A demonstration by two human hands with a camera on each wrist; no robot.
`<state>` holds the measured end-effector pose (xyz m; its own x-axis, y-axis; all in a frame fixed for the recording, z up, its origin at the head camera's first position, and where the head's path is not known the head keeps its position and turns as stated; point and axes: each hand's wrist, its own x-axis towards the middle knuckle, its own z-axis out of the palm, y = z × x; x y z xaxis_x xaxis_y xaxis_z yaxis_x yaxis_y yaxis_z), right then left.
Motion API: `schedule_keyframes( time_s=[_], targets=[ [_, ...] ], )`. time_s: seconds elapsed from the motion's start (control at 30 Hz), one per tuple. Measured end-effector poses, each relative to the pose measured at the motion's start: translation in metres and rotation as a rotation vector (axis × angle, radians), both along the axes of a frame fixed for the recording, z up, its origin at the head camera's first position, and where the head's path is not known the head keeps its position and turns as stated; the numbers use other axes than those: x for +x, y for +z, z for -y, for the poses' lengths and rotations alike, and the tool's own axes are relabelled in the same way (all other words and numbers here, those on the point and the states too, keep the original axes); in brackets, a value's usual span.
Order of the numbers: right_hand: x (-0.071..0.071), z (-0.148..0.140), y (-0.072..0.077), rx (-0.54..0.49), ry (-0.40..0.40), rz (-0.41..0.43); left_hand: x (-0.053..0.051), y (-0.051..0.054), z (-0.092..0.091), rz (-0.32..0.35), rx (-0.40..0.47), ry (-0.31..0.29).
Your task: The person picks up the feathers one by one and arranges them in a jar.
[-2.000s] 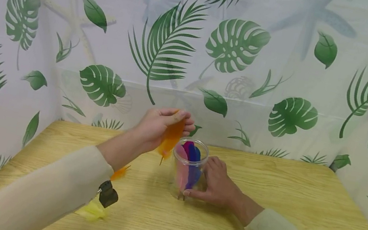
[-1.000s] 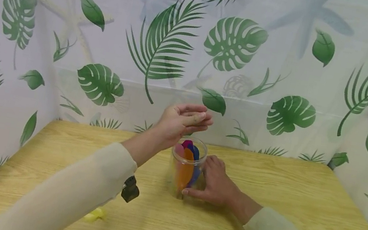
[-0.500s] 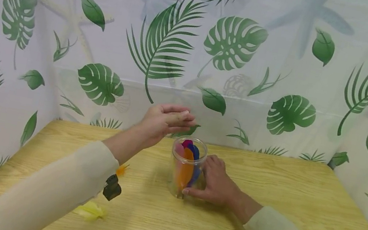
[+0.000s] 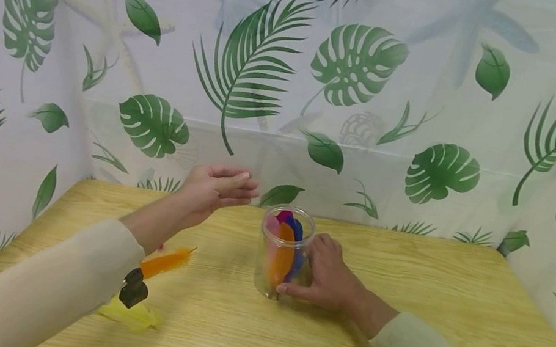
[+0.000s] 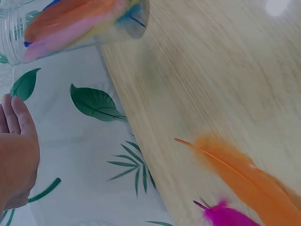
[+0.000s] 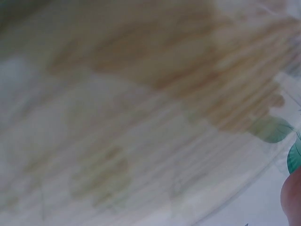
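Note:
A clear plastic jar (image 4: 263,267) stands upright on the table with orange, pink, magenta and blue feathers in it. The orange feather (image 4: 282,258) is at its front. My right hand (image 4: 331,277) holds the jar from the right side, thumb in front and fingers behind. My left hand (image 4: 208,191) hovers left of the jar, fingers straight, holding nothing. Below its wrist, a second orange feather (image 4: 166,263) and a yellow feather (image 4: 130,315) lie on the table. The left wrist view also has a magenta feather (image 5: 228,215) beside the orange one. The right wrist view is mostly blurred.
The wooden table (image 4: 433,275) reaches back to a white curtain (image 4: 296,9) printed with green leaves, which also runs along both sides. A small black camera (image 4: 133,289) hangs under the left sleeve, partly covering the loose feathers in the head view.
My left hand put the orange feather into the jar and let it go, then drew back left and slightly down. My right hand has stayed on the jar.

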<state>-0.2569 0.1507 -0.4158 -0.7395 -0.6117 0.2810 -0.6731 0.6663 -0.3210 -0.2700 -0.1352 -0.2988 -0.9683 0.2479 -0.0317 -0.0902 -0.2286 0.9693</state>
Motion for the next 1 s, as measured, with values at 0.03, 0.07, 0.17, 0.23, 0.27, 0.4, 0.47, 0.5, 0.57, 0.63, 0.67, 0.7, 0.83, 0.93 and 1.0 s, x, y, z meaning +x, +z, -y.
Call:
schedule_keyframes(
  time_s=[0.03, 0.07, 0.17, 0.23, 0.27, 0.4, 0.47, 0.5, 0.57, 0.63, 0.67, 0.7, 0.83, 0.93, 1.0],
  targets=[
    [0.0, 0.0, 0.0, -0.003, 0.002, -0.005, 0.001, -0.001, 0.003, 0.001, -0.005, 0.001],
    [0.0, 0.0, 0.0, -0.004, 0.004, -0.011, 0.001, -0.003, 0.005, 0.004, -0.006, 0.003],
    [0.001, 0.0, 0.0, -0.006, 0.009, -0.023, 0.002, -0.008, 0.014, 0.02, -0.015, 0.015],
    [0.001, 0.001, 0.001, -0.008, 0.011, -0.025, 0.003, -0.013, 0.02, 0.031, -0.025, 0.022],
    [0.001, 0.001, 0.001, -0.008, 0.011, -0.024, 0.003, -0.015, 0.023, 0.036, -0.036, 0.024],
    [0.001, 0.001, 0.002, -0.01, 0.008, -0.013, 0.006, -0.022, 0.036, 0.05, -0.072, 0.027],
    [0.001, 0.001, 0.003, -0.009, 0.005, -0.006, 0.007, -0.025, 0.041, 0.059, -0.088, 0.027],
    [0.001, 0.001, 0.003, -0.009, 0.004, -0.003, 0.008, -0.027, 0.044, 0.067, -0.088, 0.027],
    [0.001, 0.001, 0.003, -0.01, 0.003, 0.007, 0.009, -0.029, 0.048, 0.082, -0.093, 0.022],
    [0.001, 0.001, 0.003, -0.011, 0.002, 0.016, 0.01, -0.032, 0.052, 0.101, -0.098, 0.012],
    [0.001, 0.001, 0.003, -0.011, 0.002, 0.019, 0.01, -0.033, 0.054, 0.11, -0.098, 0.009],
    [0.001, 0.0, 0.003, -0.012, 0.001, 0.022, 0.01, -0.034, 0.055, 0.117, -0.097, 0.004],
    [0.001, 0.001, 0.002, -0.018, 0.006, 0.023, 0.013, -0.039, 0.063, 0.128, -0.11, 0.003],
    [0.001, 0.001, 0.002, -0.018, 0.01, 0.016, 0.015, -0.043, 0.068, 0.135, -0.134, 0.008],
    [0.001, 0.001, 0.002, -0.014, 0.012, 0.011, 0.016, -0.046, 0.073, 0.14, -0.151, 0.014]
  ],
)
